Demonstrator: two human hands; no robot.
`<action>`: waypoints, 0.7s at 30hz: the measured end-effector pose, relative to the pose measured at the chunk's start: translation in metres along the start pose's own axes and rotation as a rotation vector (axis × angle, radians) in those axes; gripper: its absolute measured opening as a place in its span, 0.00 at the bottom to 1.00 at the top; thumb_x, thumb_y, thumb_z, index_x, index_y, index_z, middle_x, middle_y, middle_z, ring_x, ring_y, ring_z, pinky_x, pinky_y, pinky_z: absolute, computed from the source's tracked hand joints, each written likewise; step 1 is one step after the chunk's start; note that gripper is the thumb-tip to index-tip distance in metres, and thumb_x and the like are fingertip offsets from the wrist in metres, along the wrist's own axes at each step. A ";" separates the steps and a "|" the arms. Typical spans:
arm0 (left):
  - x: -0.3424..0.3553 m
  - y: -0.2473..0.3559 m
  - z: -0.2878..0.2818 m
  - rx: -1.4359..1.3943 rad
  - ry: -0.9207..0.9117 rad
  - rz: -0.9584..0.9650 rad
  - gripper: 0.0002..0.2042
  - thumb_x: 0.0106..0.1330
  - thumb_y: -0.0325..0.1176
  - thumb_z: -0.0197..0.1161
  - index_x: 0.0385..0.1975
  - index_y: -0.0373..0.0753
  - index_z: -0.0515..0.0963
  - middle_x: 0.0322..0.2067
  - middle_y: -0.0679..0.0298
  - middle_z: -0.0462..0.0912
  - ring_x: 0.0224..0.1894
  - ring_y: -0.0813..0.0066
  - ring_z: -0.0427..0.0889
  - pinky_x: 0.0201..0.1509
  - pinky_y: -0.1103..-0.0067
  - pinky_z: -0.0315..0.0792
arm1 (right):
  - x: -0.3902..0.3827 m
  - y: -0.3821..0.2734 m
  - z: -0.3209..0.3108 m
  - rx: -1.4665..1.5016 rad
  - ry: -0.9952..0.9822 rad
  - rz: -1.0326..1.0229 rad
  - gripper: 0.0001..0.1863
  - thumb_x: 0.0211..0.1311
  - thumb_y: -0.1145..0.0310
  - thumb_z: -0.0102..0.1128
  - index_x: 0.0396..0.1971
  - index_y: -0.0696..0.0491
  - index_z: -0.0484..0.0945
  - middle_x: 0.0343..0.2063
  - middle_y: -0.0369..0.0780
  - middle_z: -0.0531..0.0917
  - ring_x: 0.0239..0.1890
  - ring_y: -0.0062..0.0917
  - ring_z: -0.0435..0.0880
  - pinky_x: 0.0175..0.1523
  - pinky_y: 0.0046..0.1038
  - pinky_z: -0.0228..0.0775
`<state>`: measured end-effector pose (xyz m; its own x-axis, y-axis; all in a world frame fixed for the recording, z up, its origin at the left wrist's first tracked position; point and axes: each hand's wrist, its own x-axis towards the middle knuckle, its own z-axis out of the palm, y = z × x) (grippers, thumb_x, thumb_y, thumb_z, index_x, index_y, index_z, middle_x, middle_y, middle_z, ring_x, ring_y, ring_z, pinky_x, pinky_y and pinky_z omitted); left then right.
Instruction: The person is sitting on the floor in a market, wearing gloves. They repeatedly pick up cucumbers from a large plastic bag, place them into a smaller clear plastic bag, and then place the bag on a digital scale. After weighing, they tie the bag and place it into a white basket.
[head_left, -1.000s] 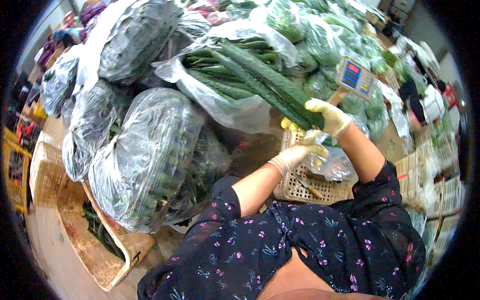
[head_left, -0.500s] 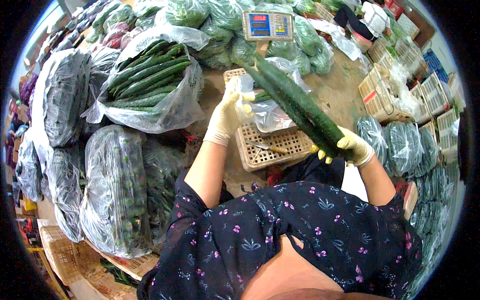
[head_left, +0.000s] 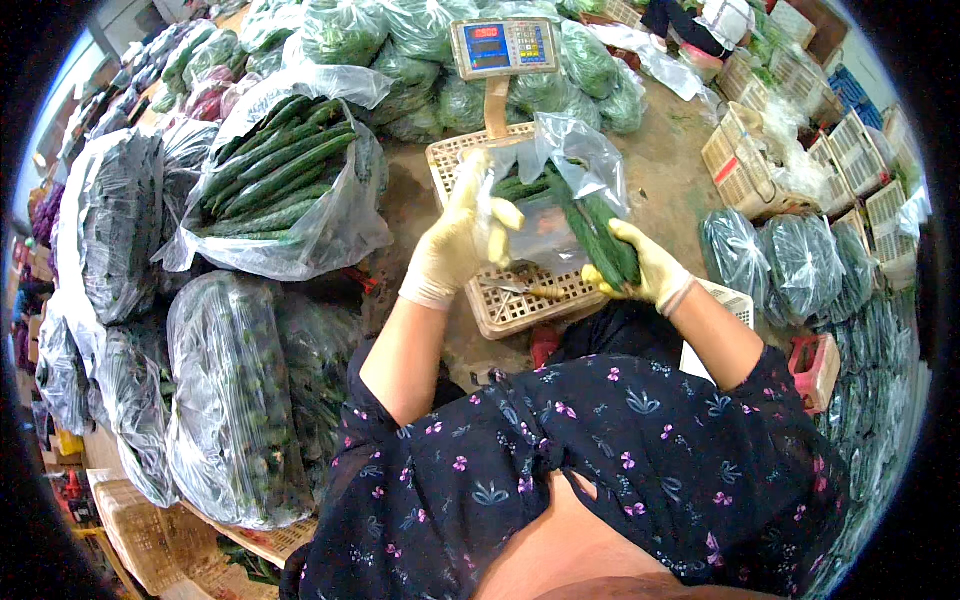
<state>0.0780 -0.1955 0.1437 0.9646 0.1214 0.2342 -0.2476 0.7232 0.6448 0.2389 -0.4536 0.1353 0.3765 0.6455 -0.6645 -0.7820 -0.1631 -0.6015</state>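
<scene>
Here, in the head view, the right hand (head_left: 650, 268) has its fingers wrapped round the near ends of the long cucumbers (head_left: 597, 228). From those fingers the cucumbers reach forward and slightly left, their long axis slanting away from the body, far ends at the clear bag (head_left: 588, 145) over the basket (head_left: 495, 318). The left hand (head_left: 462, 235) is at the bag's left side; whether its fingers pinch the plastic, I cannot tell.

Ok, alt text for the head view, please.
The gloved right hand holds long cucumbers at a clear bag over a crate; the left hand is at the bag's left side. An open bag of cucumbers lies left, a scale display beyond.
</scene>
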 end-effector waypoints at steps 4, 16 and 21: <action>-0.006 -0.019 -0.007 -0.119 -0.220 -0.041 0.40 0.65 0.46 0.60 0.73 0.59 0.44 0.42 0.50 0.78 0.26 0.64 0.81 0.31 0.71 0.80 | 0.071 -0.027 0.037 -0.366 0.132 -0.130 0.26 0.54 0.45 0.69 0.40 0.52 0.76 0.32 0.39 0.82 0.32 0.28 0.82 0.34 0.35 0.80; -0.008 0.001 -0.039 -0.151 -0.049 0.030 0.46 0.62 0.40 0.65 0.73 0.47 0.38 0.46 0.51 0.77 0.30 0.68 0.82 0.32 0.73 0.77 | 0.071 -0.117 0.222 -1.239 -0.160 -1.058 0.18 0.57 0.64 0.63 0.44 0.60 0.80 0.39 0.42 0.85 0.41 0.23 0.83 0.51 0.25 0.73; -0.006 -0.003 -0.046 -0.090 0.100 -0.021 0.39 0.62 0.31 0.61 0.72 0.45 0.47 0.60 0.59 0.67 0.45 0.73 0.79 0.35 0.78 0.75 | 0.203 -0.090 0.314 -1.790 -0.265 -1.352 0.33 0.44 0.56 0.65 0.52 0.58 0.75 0.50 0.51 0.79 0.51 0.44 0.79 0.60 0.37 0.69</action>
<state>0.0768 -0.1671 0.1062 0.9749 0.1689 0.1449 -0.2219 0.7839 0.5798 0.2296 -0.0733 0.1942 -0.0397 0.9499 0.3101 0.9574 0.1250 -0.2604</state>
